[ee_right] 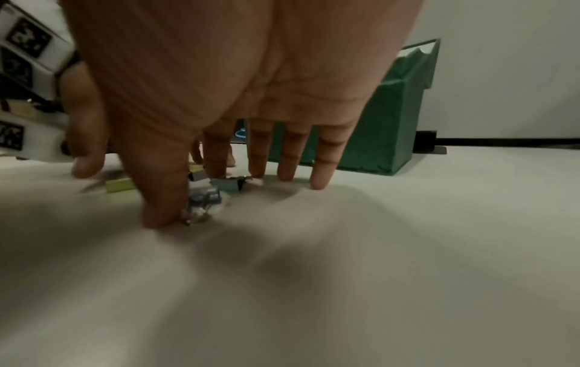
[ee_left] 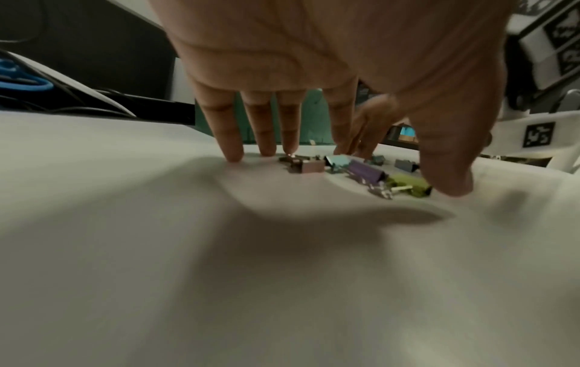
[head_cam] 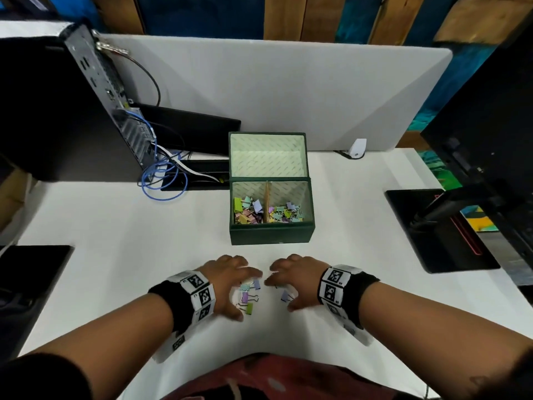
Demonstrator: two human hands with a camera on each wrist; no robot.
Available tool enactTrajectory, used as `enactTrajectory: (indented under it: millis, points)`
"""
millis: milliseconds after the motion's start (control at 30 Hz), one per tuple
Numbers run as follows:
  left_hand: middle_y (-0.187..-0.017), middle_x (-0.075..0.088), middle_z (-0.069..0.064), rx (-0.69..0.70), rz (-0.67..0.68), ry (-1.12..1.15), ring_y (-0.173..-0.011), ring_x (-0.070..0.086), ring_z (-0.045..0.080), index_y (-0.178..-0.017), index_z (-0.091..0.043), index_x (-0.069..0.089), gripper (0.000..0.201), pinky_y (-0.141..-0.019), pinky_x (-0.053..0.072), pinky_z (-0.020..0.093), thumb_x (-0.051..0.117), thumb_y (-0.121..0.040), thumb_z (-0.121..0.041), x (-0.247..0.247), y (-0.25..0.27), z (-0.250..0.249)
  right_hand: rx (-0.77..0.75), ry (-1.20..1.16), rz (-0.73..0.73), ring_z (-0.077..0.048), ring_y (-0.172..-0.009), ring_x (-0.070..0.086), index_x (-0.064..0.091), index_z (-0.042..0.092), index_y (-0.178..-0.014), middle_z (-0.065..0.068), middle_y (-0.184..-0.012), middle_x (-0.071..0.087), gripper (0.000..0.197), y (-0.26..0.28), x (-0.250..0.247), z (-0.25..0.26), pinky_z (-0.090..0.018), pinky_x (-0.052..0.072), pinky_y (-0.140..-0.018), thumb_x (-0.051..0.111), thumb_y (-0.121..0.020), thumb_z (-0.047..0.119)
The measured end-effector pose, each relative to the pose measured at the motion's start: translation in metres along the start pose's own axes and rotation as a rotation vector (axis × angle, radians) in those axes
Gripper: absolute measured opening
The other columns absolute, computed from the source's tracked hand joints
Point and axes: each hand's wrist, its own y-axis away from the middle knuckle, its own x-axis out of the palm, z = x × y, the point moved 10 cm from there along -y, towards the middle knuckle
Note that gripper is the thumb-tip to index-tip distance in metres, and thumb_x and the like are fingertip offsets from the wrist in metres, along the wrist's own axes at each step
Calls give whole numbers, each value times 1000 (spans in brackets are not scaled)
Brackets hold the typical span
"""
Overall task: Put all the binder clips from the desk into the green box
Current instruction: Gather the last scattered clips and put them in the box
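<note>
Head view shows both hands low on the white surface (head_cam: 360, 220), set like two walls around the last few binder clips (head_cam: 248, 295). The left hand (head_cam: 230, 281) has its fingers spread and fairly straight, tips down on the surface, with the thumb near a green clip (ee_left: 408, 185) and a purple clip (ee_left: 365, 171); it holds nothing yet. The right hand (head_cam: 297, 280) is spread the same way, its thumb touching a blue-grey clip (ee_right: 204, 196), and it grips nothing either. The hands seem placed this way to push the loose clips into one small pile, so they are easy to scoop up. The green box (head_cam: 271, 233) stands just past the hands with its lid tipped back, so clips can drop straight in. Many coloured clips already lie inside, on both sides of a divider (head_cam: 267, 202). The wrist bands (head_cam: 199, 293) carry black and white square codes; I can read no words anywhere.
</note>
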Motion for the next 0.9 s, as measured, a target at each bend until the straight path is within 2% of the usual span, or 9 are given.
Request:
enactTrajectory:
  millis: [67,167,233,400,533,633,767,833,900]
  points:
    - [-149,27,-2,19,-11,-61,-135,27,22,-140,-44,25,84,-108,31,38,69,-69,-54,5,-3,-6,2,-62,-63,-32,-122,44,47,25,-133,-8,-139,43,53,0,-6,1,-41,41,-100,63,-82,30]
    - [-137,39,0,34,-44,-19,-126,36,24,-134,-40,39,64,-100,38,34,65,-76,-47,6,-9,-11,28,-126,-79,-33,-115,49,54,19,-126,-12,-129,49,40,1,-8,-2,-40,43,-98,56,-86,18]
    - [-128,44,3,30,-55,37,-118,41,25,-128,-34,48,50,-94,38,31,63,-81,-40,4,-12,-13,48,-178,-91,-33,-111,52,59,14,-119,-13,-125,51,35,1,-8,-6,-39,45,-95,55,-85,11]
    - [-111,50,5,-25,-102,182,-106,51,26,-114,-25,58,34,-87,42,29,64,-80,-25,-4,-17,-8,142,-322,-132,-34,-96,58,65,8,-98,-13,-115,52,25,3,-4,-21,-32,49,-84,53,-77,1]
    - [-99,43,-2,-52,-90,277,-98,55,24,-108,-20,60,32,-84,45,28,62,-77,-11,-4,-19,-7,214,-407,-122,-31,-95,59,65,9,-93,-11,-114,52,22,7,-1,-33,-32,51,-84,58,-74,2]
    - [-94,44,-4,-87,-118,340,-86,51,18,-99,-20,61,29,-71,41,19,62,-73,-5,-7,-20,-2,271,-441,-126,-28,-101,58,65,12,-93,-9,-114,53,22,10,0,-44,-29,48,-82,58,-75,3]
    - [-89,47,-4,-114,-150,375,-84,50,16,-80,-26,50,26,-67,39,19,63,-74,-5,-12,-19,6,348,-467,-153,-24,-105,56,67,13,-96,-2,-104,50,21,19,-4,-61,-23,41,-81,60,-77,7]
    - [-86,51,-5,-138,-192,429,-81,51,15,-75,-28,49,27,-68,40,20,65,-73,-7,-18,-16,12,363,-497,-188,-18,-98,56,67,18,-93,1,-103,52,18,23,-12,-64,-22,40,-82,62,-78,9]
    - [-79,52,-10,-162,-241,503,-78,53,15,-67,-33,48,33,-64,41,18,66,-72,-6,-25,-13,19,375,-550,-249,-8,-81,51,65,23,-85,2,-101,57,15,28,-27,-64,-19,38,-75,64,-78,10]
